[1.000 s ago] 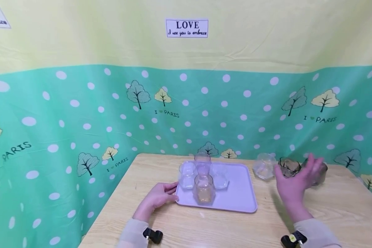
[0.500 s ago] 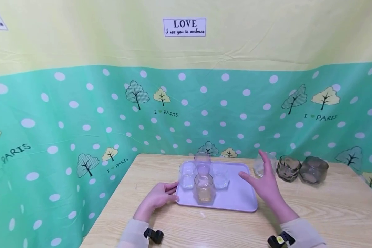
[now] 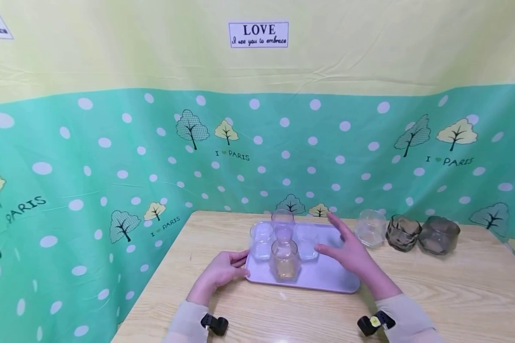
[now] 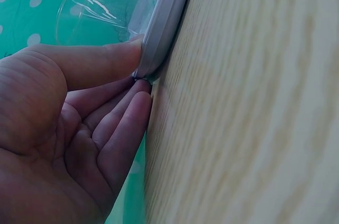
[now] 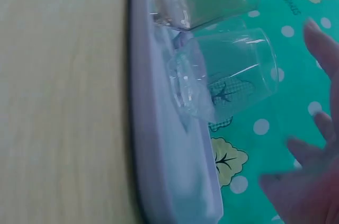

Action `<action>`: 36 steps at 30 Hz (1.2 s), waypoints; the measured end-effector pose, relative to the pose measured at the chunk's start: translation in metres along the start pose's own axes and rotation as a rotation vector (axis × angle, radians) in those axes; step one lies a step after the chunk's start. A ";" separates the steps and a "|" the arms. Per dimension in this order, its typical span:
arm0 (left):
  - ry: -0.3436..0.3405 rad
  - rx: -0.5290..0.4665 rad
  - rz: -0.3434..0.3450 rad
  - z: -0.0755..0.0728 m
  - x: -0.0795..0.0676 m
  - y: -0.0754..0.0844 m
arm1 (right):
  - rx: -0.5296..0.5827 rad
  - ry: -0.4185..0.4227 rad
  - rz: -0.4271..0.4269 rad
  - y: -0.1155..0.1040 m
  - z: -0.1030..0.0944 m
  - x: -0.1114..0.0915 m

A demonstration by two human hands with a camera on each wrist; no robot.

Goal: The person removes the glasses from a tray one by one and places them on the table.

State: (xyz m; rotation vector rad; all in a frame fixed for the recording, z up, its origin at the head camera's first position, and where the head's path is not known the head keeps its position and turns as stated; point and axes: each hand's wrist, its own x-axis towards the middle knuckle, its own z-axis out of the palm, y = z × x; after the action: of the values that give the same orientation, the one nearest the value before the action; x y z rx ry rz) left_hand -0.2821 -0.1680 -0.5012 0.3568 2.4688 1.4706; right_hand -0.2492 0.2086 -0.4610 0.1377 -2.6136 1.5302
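A pale lilac tray (image 3: 332,276) lies on the table and carries several glasses. My left hand (image 3: 223,274) pinches its left edge, thumb on the rim (image 4: 159,28) and fingertips tucked low against it. On the tray stand an amber-tinted glass (image 3: 285,267) in front, a pinkish one (image 3: 282,221) at the back, a clear glass (image 3: 262,243) on the left and another clear glass (image 3: 308,245) on the right. Over the tray's right part, my right hand (image 3: 352,252) is spread beside that right clear glass, holding nothing. The right wrist view shows a gap between its fingers (image 5: 304,152) and the glass (image 5: 228,75).
Right of the tray, a clear glass (image 3: 370,228), a faceted smoky glass (image 3: 403,233) and a wider dark grey glass (image 3: 439,236) stand in a row near the table's back edge. A green and yellow curtain (image 3: 257,157) hangs right behind the wooden table (image 3: 450,295).
My right hand has moved left from the smoky glasses, past the clear glass beside the tray, to over the tray. The left hand keeps its place at the tray's edge.
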 end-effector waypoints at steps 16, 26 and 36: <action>-0.001 0.003 -0.001 0.001 0.001 0.000 | 0.142 -0.112 0.018 0.003 0.023 0.019; 0.007 0.018 -0.017 0.000 0.004 -0.001 | 0.098 -0.085 0.002 0.010 0.032 0.027; 0.003 0.004 -0.009 -0.001 0.001 0.000 | 0.095 -0.084 0.033 0.011 0.037 0.025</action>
State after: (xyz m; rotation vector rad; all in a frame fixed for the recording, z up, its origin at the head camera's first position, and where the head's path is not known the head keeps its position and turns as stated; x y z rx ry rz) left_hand -0.2830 -0.1683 -0.5011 0.3442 2.4730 1.4635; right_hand -0.2768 0.1816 -0.4852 0.1716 -2.6184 1.6965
